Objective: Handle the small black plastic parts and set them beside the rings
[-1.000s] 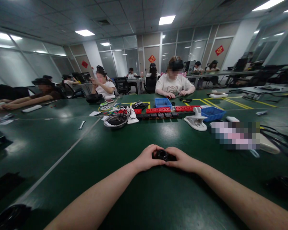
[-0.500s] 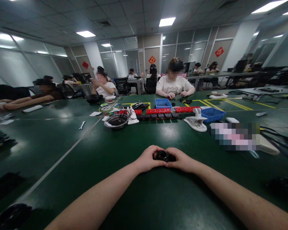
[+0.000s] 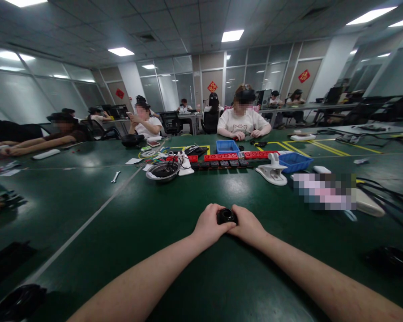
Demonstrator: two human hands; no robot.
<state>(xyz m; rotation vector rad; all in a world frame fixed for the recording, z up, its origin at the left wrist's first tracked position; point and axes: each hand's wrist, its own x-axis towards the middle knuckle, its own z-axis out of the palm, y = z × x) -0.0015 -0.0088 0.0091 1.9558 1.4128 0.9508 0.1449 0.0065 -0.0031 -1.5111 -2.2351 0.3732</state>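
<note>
Both my hands meet at the middle of a dark green table (image 3: 127,250). My left hand (image 3: 210,225) and my right hand (image 3: 246,225) are closed from either side around a small black round part (image 3: 226,216), which shows between the thumbs. Only its top, a ring-like rim, is visible; the rest is hidden by my fingers. Both forearms rest low over the table, reaching in from the bottom edge of the view.
Farther along the table lie a metal bowl (image 3: 163,171), rows of red and black parts (image 3: 226,159), two blue bins (image 3: 227,146), a white clamp-like holder (image 3: 273,170) and black cables (image 3: 386,197) at the right. Several people sit around the table. Dark objects (image 3: 18,302) lie near the front corners.
My hands have drawn closer together around the black part and sit slightly nearer the middle. The view has tilted a little.
</note>
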